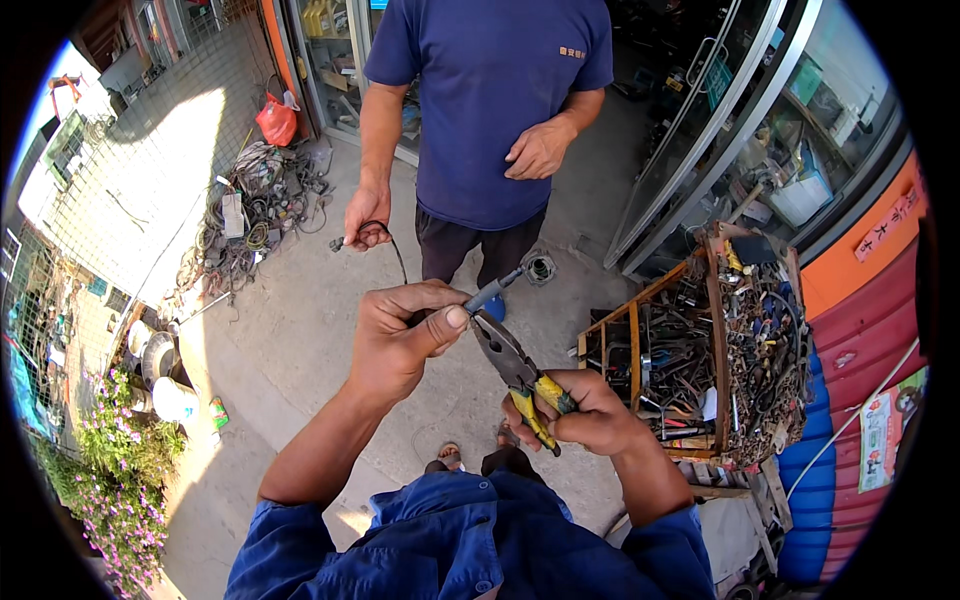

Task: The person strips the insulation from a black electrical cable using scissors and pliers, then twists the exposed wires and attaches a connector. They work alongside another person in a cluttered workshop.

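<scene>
My left hand [400,335] is closed in a pinch on a grey cylindrical sleeve [490,294]. From its far end a thin stem leads to a round metal fitting [540,268]. My right hand [590,410] grips combination pliers [505,358] by their yellow and black handles. The plier jaws are up against the near end of the sleeve, beside my left thumb; whether they bite on it I cannot tell. A thin black cable [400,255] runs from near my left hand to a co-worker's hand [368,218], which holds its small end connector [340,243].
The co-worker in a dark blue shirt [490,110] stands facing me. On my right is a wooden-framed bin [716,340] full of tools and metal parts. A cable heap [262,205] and a red bag [278,120] lie far left. Flowers [120,480] and white buckets [175,400] are nearer.
</scene>
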### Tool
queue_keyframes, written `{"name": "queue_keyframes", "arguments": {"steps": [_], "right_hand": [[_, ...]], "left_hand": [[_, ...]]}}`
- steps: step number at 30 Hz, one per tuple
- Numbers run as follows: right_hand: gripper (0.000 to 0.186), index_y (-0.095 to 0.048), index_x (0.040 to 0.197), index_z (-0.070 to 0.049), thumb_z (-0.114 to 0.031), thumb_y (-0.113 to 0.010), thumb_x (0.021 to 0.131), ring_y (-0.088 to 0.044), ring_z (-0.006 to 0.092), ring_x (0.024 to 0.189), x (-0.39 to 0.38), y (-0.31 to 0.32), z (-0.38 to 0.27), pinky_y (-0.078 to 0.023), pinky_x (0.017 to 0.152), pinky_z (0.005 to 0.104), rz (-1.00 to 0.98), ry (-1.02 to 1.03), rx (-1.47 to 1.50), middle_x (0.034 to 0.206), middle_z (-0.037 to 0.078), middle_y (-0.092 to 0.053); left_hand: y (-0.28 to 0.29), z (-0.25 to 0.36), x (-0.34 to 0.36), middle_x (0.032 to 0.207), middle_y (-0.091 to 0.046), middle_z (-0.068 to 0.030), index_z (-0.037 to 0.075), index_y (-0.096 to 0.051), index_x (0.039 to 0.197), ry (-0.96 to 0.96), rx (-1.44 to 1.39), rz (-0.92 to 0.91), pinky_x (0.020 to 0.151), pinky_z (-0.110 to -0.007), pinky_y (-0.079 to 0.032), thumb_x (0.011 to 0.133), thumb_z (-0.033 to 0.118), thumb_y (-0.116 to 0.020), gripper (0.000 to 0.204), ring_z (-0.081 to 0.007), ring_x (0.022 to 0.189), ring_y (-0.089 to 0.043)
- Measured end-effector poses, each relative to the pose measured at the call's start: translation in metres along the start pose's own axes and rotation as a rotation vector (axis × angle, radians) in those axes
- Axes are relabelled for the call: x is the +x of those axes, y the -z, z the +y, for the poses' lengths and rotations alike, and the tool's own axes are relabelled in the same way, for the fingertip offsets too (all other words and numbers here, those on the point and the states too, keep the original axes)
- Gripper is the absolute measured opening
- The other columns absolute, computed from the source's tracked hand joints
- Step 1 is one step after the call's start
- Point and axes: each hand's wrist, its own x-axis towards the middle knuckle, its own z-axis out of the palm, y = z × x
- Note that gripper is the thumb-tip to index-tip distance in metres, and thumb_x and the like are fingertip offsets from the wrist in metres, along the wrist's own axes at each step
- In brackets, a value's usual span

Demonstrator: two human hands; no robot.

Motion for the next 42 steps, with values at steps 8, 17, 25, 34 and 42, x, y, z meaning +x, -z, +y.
{"name": "queue_keyframes", "arguments": {"steps": [8, 17, 25, 34, 42], "right_hand": [[0.032, -0.059, 0.101, 0.007, 0.002, -0.048, 0.071, -0.056, 0.0146, 0.069, -0.004, 0.002, -0.012, -0.044, 0.062, 0.0314, -0.001, -0.049, -0.06, 0.087, 0.01, -0.06], [0.02, -0.051, 0.092, 0.007, 0.002, -0.058, 0.074, -0.06, 0.0434, 0.079, -0.005, -0.005, -0.022, -0.05, 0.07, 0.044, 0.211, 0.179, -1.171, 0.098, 0.022, -0.056], [0.026, -0.053, 0.094, 0.006, 0.001, -0.065, 0.072, -0.058, 0.0424, 0.09, -0.002, -0.007, -0.008, -0.051, 0.081, 0.0479, 0.401, 0.238, -1.625, 0.109, 0.023, -0.051], [0.026, -0.056, 0.098, 0.007, 0.004, -0.06, 0.072, -0.06, 0.0418, 0.096, -0.012, -0.013, -0.016, -0.051, 0.087, 0.0449, 0.328, 0.287, -1.278, 0.11, 0.022, -0.056], [0.041, -0.057, 0.11, 0.013, -0.005, -0.061, 0.073, -0.058, 0.0474, 0.121, -0.024, 0.007, 0.003, -0.043, 0.106, 0.0597, -0.098, -0.116, 0.346, 0.13, 0.037, -0.054]], "left_hand": [[-0.002, -0.001, -0.001, 0.076, -0.06, -0.0071, -0.008, -0.07, 0.093, -0.012, 0.076, 0.01, 0.048, -0.022, -0.029, 0.089, 0.006, -0.072, 0.015, -0.0063, 0.056, -0.045], [-0.005, -0.005, -0.003, 0.07, -0.059, 0.0002, -0.004, -0.073, 0.091, 0.012, 0.135, 0.077, 0.051, -0.023, -0.03, 0.09, 0.005, -0.073, 0.01, -0.0038, 0.058, -0.043], [-0.012, -0.013, 0.001, 0.067, -0.058, 0.0006, -0.005, -0.074, 0.089, 0.039, 0.182, 0.156, 0.05, -0.023, -0.029, 0.089, 0.004, -0.074, 0.009, -0.0036, 0.057, -0.042], [-0.008, -0.016, 0.002, 0.073, -0.06, -0.0005, -0.006, -0.073, 0.091, -0.069, 0.146, 0.137, 0.051, -0.023, -0.029, 0.089, 0.003, -0.073, 0.009, -0.004, 0.059, -0.043], [-0.01, -0.006, -0.001, 0.079, -0.063, -0.0044, -0.006, -0.073, 0.091, -0.085, 0.031, 0.083, 0.053, -0.023, -0.032, 0.088, 0.003, -0.073, 0.01, -0.0049, 0.061, -0.046]]}}
